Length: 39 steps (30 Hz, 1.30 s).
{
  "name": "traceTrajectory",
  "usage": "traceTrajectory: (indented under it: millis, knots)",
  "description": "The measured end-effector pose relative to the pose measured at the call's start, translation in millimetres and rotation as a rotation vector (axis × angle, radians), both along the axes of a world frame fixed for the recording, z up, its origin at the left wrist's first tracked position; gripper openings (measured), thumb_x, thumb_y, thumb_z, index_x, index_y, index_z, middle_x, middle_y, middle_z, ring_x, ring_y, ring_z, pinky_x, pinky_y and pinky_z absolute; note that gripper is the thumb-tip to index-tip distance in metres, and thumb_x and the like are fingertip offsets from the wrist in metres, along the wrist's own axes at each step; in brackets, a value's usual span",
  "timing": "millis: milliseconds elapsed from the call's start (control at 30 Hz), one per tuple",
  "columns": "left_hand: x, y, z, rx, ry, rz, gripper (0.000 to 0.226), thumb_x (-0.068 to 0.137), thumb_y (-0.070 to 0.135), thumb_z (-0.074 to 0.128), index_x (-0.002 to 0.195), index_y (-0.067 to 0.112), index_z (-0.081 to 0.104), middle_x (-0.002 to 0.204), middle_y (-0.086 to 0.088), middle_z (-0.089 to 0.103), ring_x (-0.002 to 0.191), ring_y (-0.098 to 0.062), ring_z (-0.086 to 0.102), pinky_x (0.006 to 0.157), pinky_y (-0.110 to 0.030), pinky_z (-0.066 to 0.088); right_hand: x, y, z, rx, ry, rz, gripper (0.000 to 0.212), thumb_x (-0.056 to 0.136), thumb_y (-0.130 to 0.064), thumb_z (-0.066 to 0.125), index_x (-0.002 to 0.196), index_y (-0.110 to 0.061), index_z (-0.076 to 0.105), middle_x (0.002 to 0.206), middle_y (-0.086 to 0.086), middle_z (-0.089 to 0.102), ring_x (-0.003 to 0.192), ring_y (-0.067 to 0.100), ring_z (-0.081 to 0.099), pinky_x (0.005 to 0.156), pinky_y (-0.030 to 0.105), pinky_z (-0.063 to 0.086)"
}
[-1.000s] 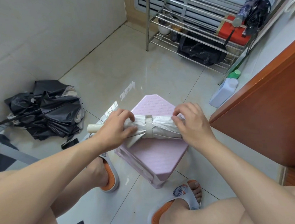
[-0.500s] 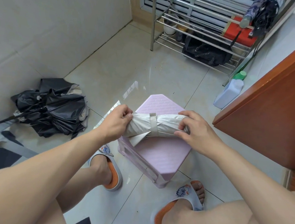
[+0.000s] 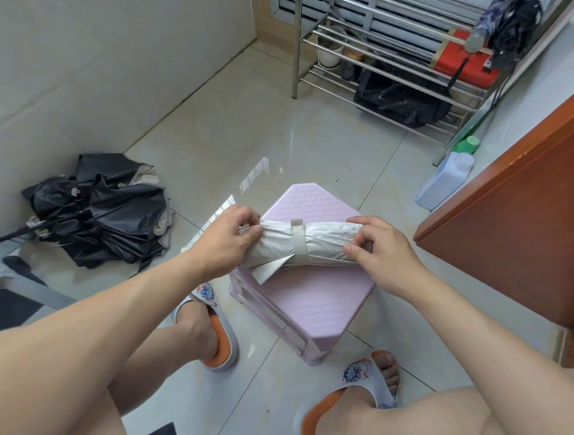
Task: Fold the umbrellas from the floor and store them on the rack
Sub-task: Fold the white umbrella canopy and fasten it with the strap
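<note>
The person sat low, with a rolled-up white cloth umbrella held between both hands, just over a small pink plastic stool. The umbrella lay sideways, its long line running from left to right. A pale strap went round its middle, so it looked wrapped, but one pointed flap of cloth stuck out underneath.

The left hand pinched the left end, with the fingers curled on the cloth there. The right hand curled round the right end, its fingertips pressing the folds. Each hand had its own end, and neither was nearer the middle.

The shiny metal rack stood far ahead and a bit to the right, well apart from the hands. So the right hand was on the side closer to the rack, and it was probably the one to carry the umbrella there, once the loose flap was tucked in.

A crumpled black umbrella lay on the tiled floor to the left, near the wall, not folded yet. A dark folded umbrella was already up on the rack.
</note>
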<state>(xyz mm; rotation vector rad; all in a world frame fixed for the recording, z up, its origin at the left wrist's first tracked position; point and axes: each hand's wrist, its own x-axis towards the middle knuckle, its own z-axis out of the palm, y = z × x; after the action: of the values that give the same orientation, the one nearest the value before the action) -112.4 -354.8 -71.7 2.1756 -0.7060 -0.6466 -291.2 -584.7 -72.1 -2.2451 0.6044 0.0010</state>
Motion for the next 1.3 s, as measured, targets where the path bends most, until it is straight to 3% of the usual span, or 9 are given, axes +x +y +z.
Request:
traceTrajectory:
  millis: [167, 267, 367, 500, 600, 700, 933, 1067, 1300]
  knots:
    - [1, 0, -1, -0.031, 0.155, 0.185, 0.010, 0.099, 0.012, 0.057, 0.091, 0.011, 0.062, 0.098, 0.004, 0.061, 0.087, -0.021, 0.055, 0.070, -0.034, 0.042, 1, 8, 0, 0.034, -0.023, -0.025, 0.025, 0.090, -0.020, 0.074, 0.069, -0.023, 0.061, 0.129, -0.012, 0.059, 0.116, 0.007, 0.056, 0.095, 0.020, 0.035]
    - [1, -2, -1, 0.004, 0.104, 0.166, 0.013, 0.097, 0.011, 0.057, 0.086, 0.006, 0.059, 0.105, 0.002, 0.062, 0.096, -0.024, 0.056, 0.073, -0.033, 0.041, 2, 10, -1, 0.021, -0.014, -0.038, 0.024, 0.090, -0.022, 0.073, 0.069, -0.020, 0.062, 0.128, -0.013, 0.060, 0.116, 0.009, 0.057, 0.101, 0.026, 0.038]
    - [-3, -2, 3, 0.055, -0.046, 0.075, 0.012, 0.101, 0.018, 0.057, 0.093, 0.009, 0.060, 0.107, -0.003, 0.059, 0.099, -0.019, 0.054, 0.074, -0.012, 0.037, 3, 7, -5, 0.026, 0.024, -0.073, 0.024, 0.091, -0.015, 0.068, 0.069, -0.014, 0.059, 0.126, -0.014, 0.058, 0.117, 0.011, 0.056, 0.097, 0.023, 0.036]
    - [-11, -2, 1, 0.055, -0.083, -0.020, 0.013, 0.102, 0.018, 0.057, 0.101, 0.006, 0.061, 0.107, -0.007, 0.058, 0.101, -0.022, 0.054, 0.078, -0.022, 0.035, 3, 0, 1, -0.068, 0.103, -0.005, 0.022, 0.090, -0.013, 0.063, 0.071, -0.015, 0.054, 0.133, -0.003, 0.058, 0.121, 0.015, 0.054, 0.089, 0.020, 0.031]
    - [-14, -1, 1, 0.055, -0.063, -0.021, 0.014, 0.103, 0.019, 0.054, 0.102, 0.006, 0.060, 0.109, -0.007, 0.058, 0.101, -0.020, 0.053, 0.078, -0.022, 0.033, 20, 9, 12, -0.301, -0.030, 0.096, 0.011, 0.089, -0.024, 0.068, 0.091, -0.017, 0.061, 0.124, 0.001, 0.060, 0.119, 0.023, 0.049, 0.093, 0.024, 0.031]
    - [-13, 0, 0, 0.039, -0.065, -0.016, 0.014, 0.102, 0.020, 0.054, 0.101, 0.007, 0.061, 0.107, -0.006, 0.059, 0.100, -0.020, 0.053, 0.079, -0.024, 0.035, 52, 28, 17, -0.203, -0.044, 0.216, 0.028, 0.093, -0.037, 0.069, 0.116, -0.022, 0.066, 0.125, -0.004, 0.062, 0.124, 0.017, 0.045, 0.103, 0.026, 0.034]
    - [-14, 7, -8, 0.046, -0.022, -0.037, 0.011, 0.102, 0.016, 0.055, 0.092, 0.014, 0.054, 0.115, -0.007, 0.058, 0.106, -0.021, 0.052, 0.086, -0.027, 0.037, 80, 30, 5, -0.058, 0.163, 0.140, 0.013, 0.088, -0.026, 0.076, 0.078, -0.026, 0.069, 0.084, -0.010, 0.068, 0.087, 0.015, 0.063, 0.077, 0.029, 0.050]
    - [-9, 4, -9, 0.054, -0.019, -0.017, 0.014, 0.102, 0.019, 0.056, 0.088, 0.017, 0.053, 0.111, -0.007, 0.060, 0.102, -0.021, 0.053, 0.080, -0.025, 0.034, 77, 20, 7, -0.018, 0.156, 0.141, 0.018, 0.089, -0.023, 0.077, 0.074, -0.027, 0.068, 0.076, -0.014, 0.065, 0.075, 0.005, 0.059, 0.066, 0.016, 0.041]
    - [-8, -1, -8, 0.108, -0.043, 0.000, 0.014, 0.100, 0.022, 0.056, 0.087, 0.016, 0.056, 0.103, -0.005, 0.056, 0.095, -0.019, 0.050, 0.074, -0.025, 0.030, 76, 22, 6, 0.073, 0.128, 0.148, 0.014, 0.091, -0.022, 0.074, 0.078, -0.027, 0.071, 0.081, -0.014, 0.068, 0.076, 0.001, 0.060, 0.072, 0.021, 0.044]
